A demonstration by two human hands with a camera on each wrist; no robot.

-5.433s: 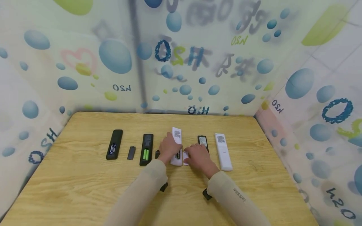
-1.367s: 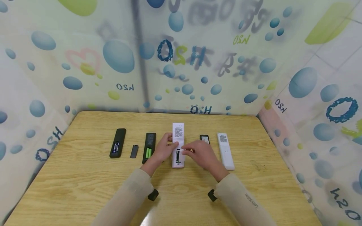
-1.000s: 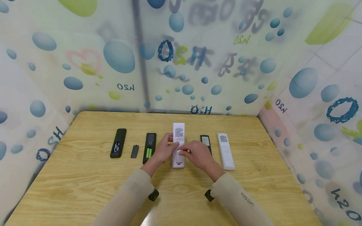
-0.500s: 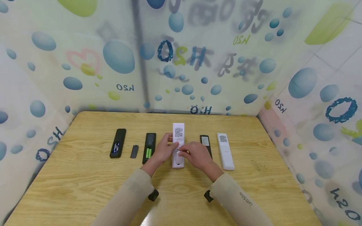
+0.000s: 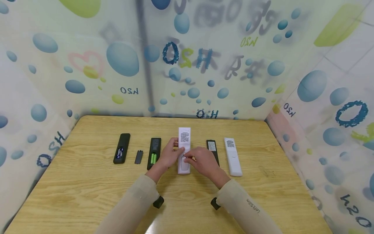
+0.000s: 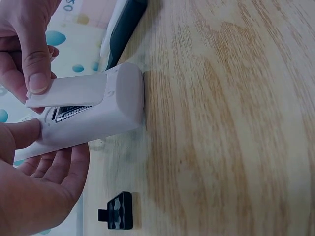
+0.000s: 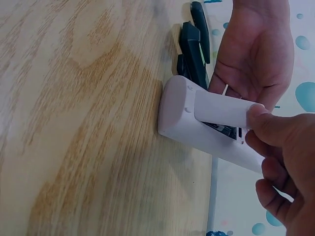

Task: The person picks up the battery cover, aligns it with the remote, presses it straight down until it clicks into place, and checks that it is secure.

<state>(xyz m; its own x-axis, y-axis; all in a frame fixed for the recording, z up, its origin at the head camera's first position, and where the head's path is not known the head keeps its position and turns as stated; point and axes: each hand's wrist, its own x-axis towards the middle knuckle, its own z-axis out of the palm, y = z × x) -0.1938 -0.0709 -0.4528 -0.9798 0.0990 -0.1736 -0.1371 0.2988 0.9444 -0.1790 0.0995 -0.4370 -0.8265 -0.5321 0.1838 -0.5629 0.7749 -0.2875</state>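
Wooden table (image 5: 187, 208) under everything, near edge cut off. My left hand (image 5: 169, 154), left of the held white remote (image 5: 184, 143), is clamped on that remote, thumb on the back, some fingers hidden behind. My right hand (image 5: 203, 159), on its right, has thumb and finger together on the white cover. Held remote sits between my hands, upper end raised. Second white remote (image 5: 233, 157) well to its right. Labelled black remote (image 5: 212, 146) nearer right, partly behind my hand. Left of it: open black remote (image 5: 155, 148) holding two green batteries (image 5: 153, 158); farther left, outer black remote (image 5: 122, 144), dark batteries (image 5: 120, 152) inside. White cover (image 6: 69, 89) slants over the held remote's compartment, lower end against it, upper end lifted; lettered battery (image 6: 74, 112) inside, half covered. Black cover (image 6: 119, 211) just left, blocked by my hand in head view.
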